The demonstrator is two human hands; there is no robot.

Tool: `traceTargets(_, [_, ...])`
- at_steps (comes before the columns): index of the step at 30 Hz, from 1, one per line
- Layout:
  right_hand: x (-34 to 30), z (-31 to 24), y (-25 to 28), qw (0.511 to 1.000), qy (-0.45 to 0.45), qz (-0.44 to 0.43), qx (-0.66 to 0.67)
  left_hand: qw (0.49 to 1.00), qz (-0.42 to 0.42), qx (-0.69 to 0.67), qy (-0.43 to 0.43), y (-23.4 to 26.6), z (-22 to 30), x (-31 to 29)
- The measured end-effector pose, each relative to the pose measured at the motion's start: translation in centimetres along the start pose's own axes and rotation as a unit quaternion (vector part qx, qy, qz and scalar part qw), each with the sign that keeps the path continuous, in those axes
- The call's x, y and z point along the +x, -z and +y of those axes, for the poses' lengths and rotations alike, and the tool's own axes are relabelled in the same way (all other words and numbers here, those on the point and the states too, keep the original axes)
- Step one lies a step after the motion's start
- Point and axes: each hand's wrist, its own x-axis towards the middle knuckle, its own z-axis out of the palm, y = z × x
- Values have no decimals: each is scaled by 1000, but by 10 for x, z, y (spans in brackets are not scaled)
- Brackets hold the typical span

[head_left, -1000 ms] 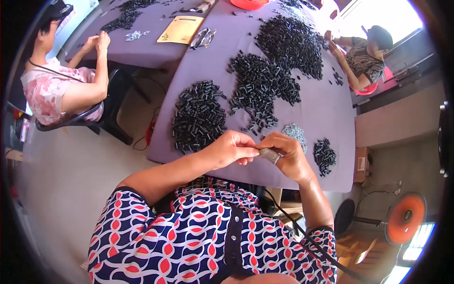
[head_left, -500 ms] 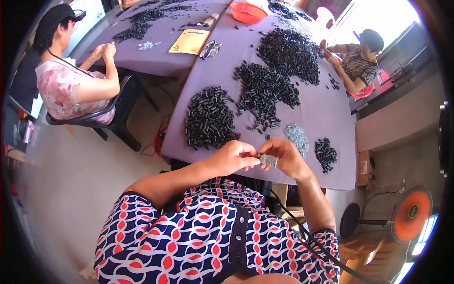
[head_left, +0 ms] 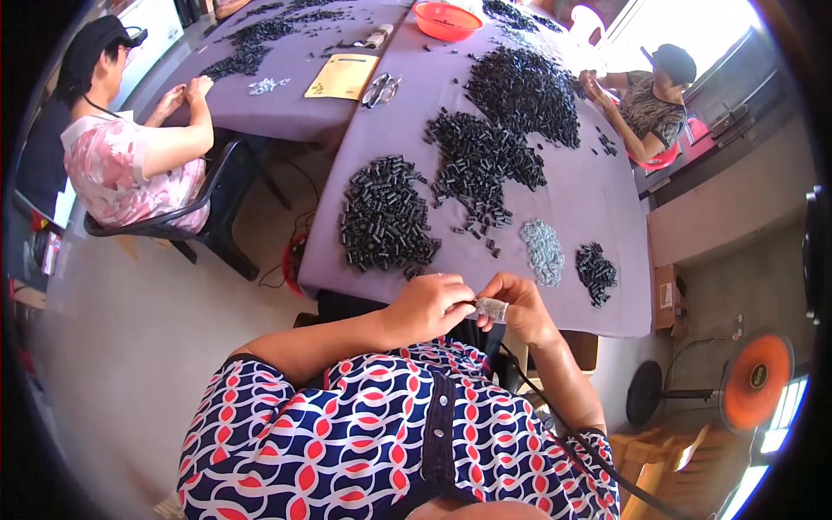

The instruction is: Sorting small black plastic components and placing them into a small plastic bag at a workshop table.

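Note:
My left hand (head_left: 431, 305) and my right hand (head_left: 517, 305) meet at the near edge of the purple table (head_left: 598, 199). Together they pinch a small silvery-grey part (head_left: 491, 309) between the fingertips; the right thumb and forefinger wrap its right end, and the left fingers close on its left end. Just beyond the hands lie a heap of black cylindrical parts (head_left: 384, 218), a small pile of silvery parts (head_left: 543, 250) and a little pile of black parts (head_left: 596, 272).
Larger black heaps (head_left: 482, 165) (head_left: 525, 82) cover the table's middle. A red bowl (head_left: 447, 19), a yellow sheet (head_left: 341, 75) and scissors (head_left: 380, 89) lie farther off. One person sits at the left (head_left: 130, 156), another at the far right (head_left: 646, 100). A fan (head_left: 750, 381) stands on the floor.
The view has tilted, so the table and both seated people sit lower in the picture. My hands stay together on the small part near the table's edge.

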Motion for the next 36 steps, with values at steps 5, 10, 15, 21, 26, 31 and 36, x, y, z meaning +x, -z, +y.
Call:
traceTargets(5, [0,24,5,999,-10,39,19,996,-13,74,-43,-13,-16,-1])
traceTargets(10, [-3,25,7,998,-10,48,44,959,-132,-188,167,-7,-28,11])
traceTargets(15, [-5,2,10,998,14,-4,68,786,-218,-452,360,5,-22,28])
traceTargets(21, [0,-16,17,990,85,114,17,819,-145,-430,350,2,-15,58])
traceTargets(26, [10,-27,31,971,157,136,-117,815,-46,-471,333,-2,-15,74])
traceTargets(31, [28,-31,27,922,228,127,-288,831,8,-407,378,-5,-14,78])
traceTargets(36, [39,-11,27,881,245,144,-379,852,-6,-392,348,-13,-21,76])
